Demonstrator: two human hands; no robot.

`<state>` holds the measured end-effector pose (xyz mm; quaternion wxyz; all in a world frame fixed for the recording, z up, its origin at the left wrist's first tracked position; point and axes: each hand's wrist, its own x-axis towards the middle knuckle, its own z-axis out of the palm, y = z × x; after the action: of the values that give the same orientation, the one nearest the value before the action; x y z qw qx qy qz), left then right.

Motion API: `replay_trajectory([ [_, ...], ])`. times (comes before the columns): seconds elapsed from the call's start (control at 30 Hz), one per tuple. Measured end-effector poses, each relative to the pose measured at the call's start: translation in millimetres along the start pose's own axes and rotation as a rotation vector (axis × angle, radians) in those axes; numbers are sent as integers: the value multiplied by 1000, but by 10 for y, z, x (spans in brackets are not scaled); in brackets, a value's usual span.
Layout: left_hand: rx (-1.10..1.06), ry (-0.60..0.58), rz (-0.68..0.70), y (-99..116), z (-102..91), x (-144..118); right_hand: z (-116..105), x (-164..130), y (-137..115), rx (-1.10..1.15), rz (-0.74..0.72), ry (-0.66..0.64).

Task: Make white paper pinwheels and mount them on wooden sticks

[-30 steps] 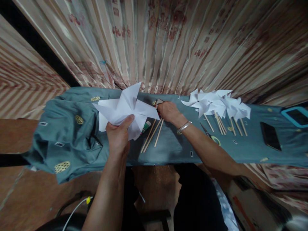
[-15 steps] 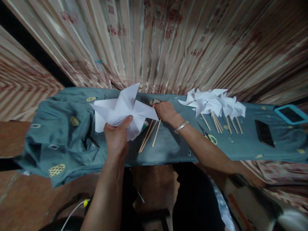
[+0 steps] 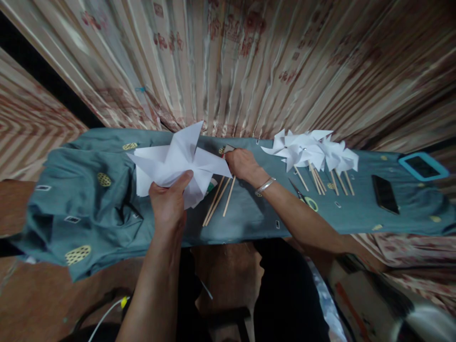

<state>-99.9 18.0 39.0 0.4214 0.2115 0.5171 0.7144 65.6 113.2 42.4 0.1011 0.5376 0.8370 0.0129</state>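
A white paper pinwheel [image 3: 180, 154] is held in my left hand [image 3: 169, 199], the thumb pressed near its centre. Under its left side lies a stack of white paper [image 3: 142, 183]. My right hand [image 3: 244, 164], with a silver bracelet on the wrist, reaches past the pinwheel's right tip to a small box [image 3: 228, 148]. Its fingers are curled together, and what they grip is hidden behind the hand. Just below, several thin wooden sticks [image 3: 216, 204] lie on the cloth. A small green and white item [image 3: 212, 185] is partly covered by the pinwheel.
Several finished pinwheels on sticks [image 3: 306, 151] lie at the right back. Scissors [image 3: 308, 202] with pale green handles, a dark phone [image 3: 385, 194] and a blue-framed tablet [image 3: 423, 166] are farther right. Patterned green cloth [image 3: 256, 218] covers the narrow table; a curtain [image 3: 221, 71] hangs behind.
The view has shifted slightly, so the table's things sit a little farther left. Both hands keep nearly the same places, the left still holding the pinwheel.
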Motion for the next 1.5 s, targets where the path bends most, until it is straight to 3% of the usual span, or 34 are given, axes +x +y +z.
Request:
replay_trajectory([
  [0.47, -12, 18, 27, 38, -45, 40, -17, -26, 39, 43, -2, 26],
  [0.87, -6, 53, 49, 52, -56, 61, -54, 41, 27, 16, -205, -5],
  [1.5, -34, 18, 13, 55, -38, 29, -117, 181, 16, -28, -128, -38],
])
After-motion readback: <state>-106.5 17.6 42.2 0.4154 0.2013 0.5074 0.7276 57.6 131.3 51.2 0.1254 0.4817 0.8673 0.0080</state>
